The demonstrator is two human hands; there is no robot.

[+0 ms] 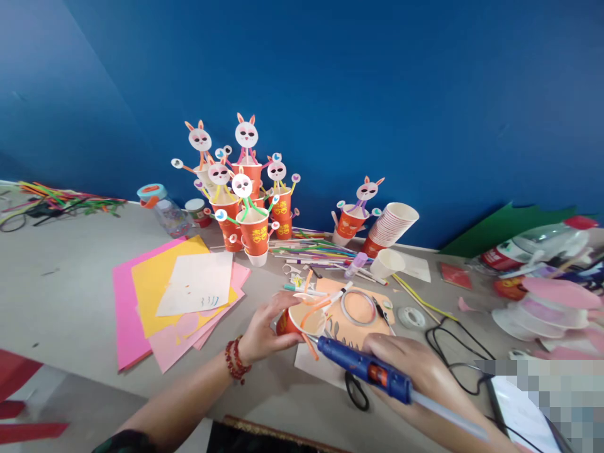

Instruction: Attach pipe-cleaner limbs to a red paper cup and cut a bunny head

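My left hand (pixel 264 330), with a red beaded bracelet at the wrist, grips a tilted red paper cup (pixel 285 322) whose open mouth faces right. Orange pipe cleaners (pixel 313 309) cross the mouth, and one end sticks out below the rim. In my right hand (pixel 410 358) is a blue hot glue gun (pixel 358 363), a clear glue stick (pixel 450 416) jutting from its back. The nozzle tip is at the lower rim of the cup, near the pipe cleaner; whether it touches is too small to tell. Under the cup lie a white sheet and an orange board (pixel 342 289).
Several red cups with rabbit faces (pixel 255 234) stand along the blue wall, another (pixel 352 223) beside stacked cups (pixel 391 226). Coloured paper (pixel 127 314) lies left. A tape roll (pixel 411 318), black cable (pixel 436 352) and bottle (pixel 528 245) are on the right.
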